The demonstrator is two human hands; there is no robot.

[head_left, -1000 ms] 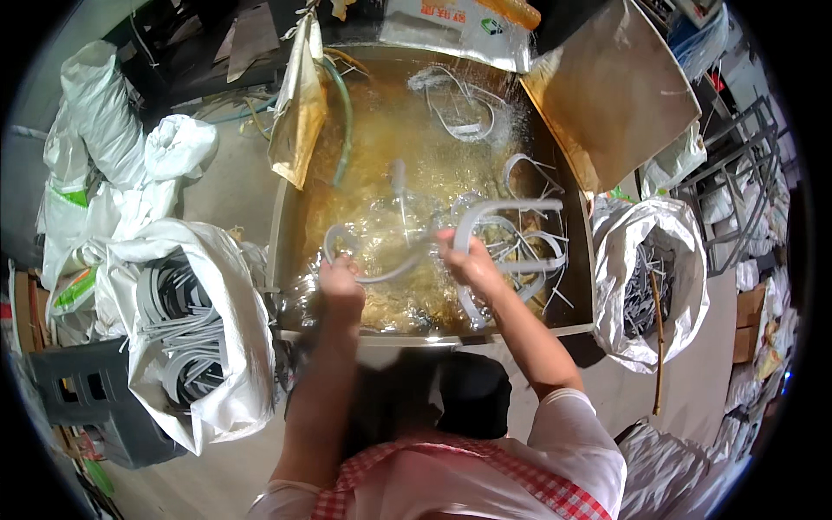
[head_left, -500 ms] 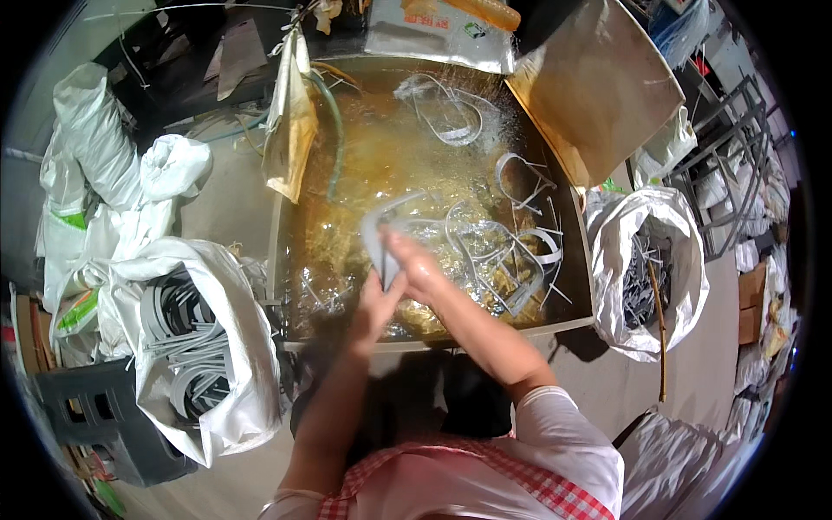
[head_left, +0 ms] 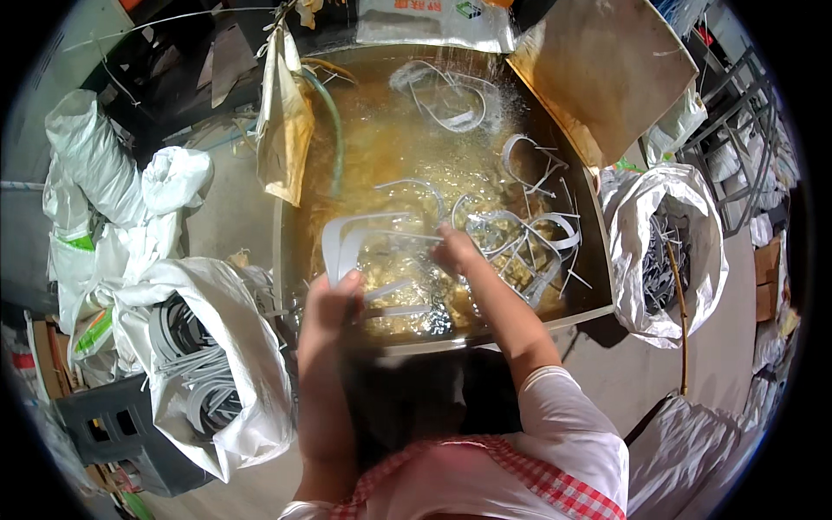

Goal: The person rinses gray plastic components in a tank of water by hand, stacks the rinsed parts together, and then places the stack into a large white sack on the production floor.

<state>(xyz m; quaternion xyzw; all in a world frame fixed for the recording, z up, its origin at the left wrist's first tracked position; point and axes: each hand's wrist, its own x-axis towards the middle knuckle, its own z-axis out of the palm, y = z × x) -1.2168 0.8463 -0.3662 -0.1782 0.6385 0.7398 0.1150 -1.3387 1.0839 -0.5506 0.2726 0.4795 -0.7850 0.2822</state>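
Observation:
My left hand [head_left: 332,299] is closed around the bend of a couple of U-shaped grey plastic strips [head_left: 347,250], held above brownish water. Their long arms reach rightward, toward my other hand. My right hand [head_left: 457,251] has its fingers curled at the end of a curved grey strip [head_left: 438,201], which arcs up and to the left over the water; its fingertips are partly blurred. More looped strips [head_left: 520,243] lie tangled in the water just right of it. Another looped strip [head_left: 472,120] sits under falling water at the far side.
The water fills a square metal tank [head_left: 451,345]. A white sack [head_left: 270,390] of grey strips stands at the left, another sack [head_left: 712,251] with grey pieces at the right, a stick [head_left: 678,290] leaning on it. A brownish board [head_left: 607,74] rises at the far right corner, a stained cloth [head_left: 286,143] at the far left.
My hands, together on the strips before, have parted. The left has moved left with the U-shaped strips; the right has moved right to the curved strip. The whole view has shifted slightly.

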